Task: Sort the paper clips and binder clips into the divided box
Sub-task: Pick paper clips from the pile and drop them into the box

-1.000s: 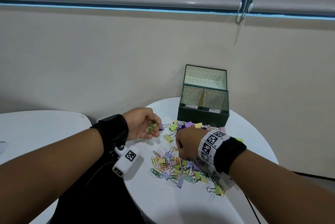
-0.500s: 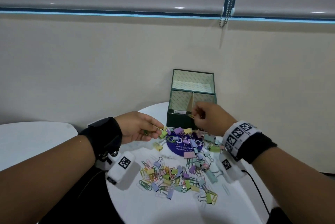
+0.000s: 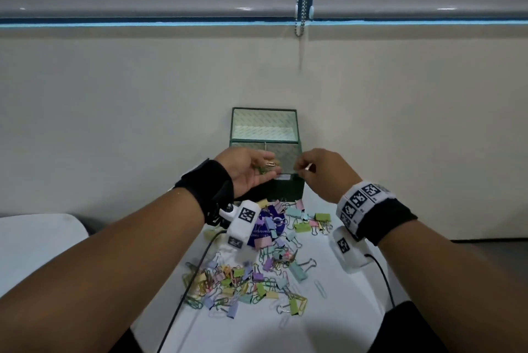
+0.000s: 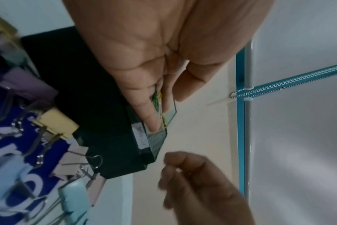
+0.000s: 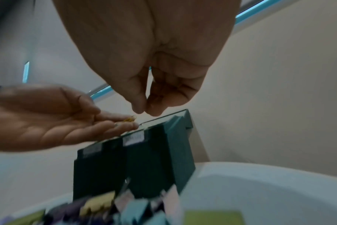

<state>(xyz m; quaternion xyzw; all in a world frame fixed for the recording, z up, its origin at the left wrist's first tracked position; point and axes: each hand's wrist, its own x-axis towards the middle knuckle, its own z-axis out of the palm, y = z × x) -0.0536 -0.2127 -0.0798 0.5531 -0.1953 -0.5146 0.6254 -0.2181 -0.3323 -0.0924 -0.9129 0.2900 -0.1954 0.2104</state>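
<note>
A dark green divided box [image 3: 285, 191] stands open at the table's far edge, lid up. My left hand [image 3: 267, 168] hovers palm up over its left front rim, fingers fairly straight, with green and gold paper clips [image 3: 271, 164] lying on them. The left wrist view shows those paper clips [image 4: 157, 100] wedged between the fingers [image 4: 148, 115]. My right hand [image 3: 300, 168] hangs over the right compartment with thumb and fingertips [image 5: 138, 108] pressed together; no clip shows between them. A loose pile of coloured paper clips and binder clips [image 3: 245, 284] lies nearer me.
The round white table [image 3: 351, 312] carries the pile and a blue disc [image 3: 267, 228] under some binder clips. A second white table [image 3: 37, 238] sits at the left. A beige wall stands right behind the box. A black cable [image 3: 188, 289] runs across the pile.
My left hand has left the pile's edge for the box and turned palm up. My right hand stays at the box; the yellow clip it pinched no longer shows.
</note>
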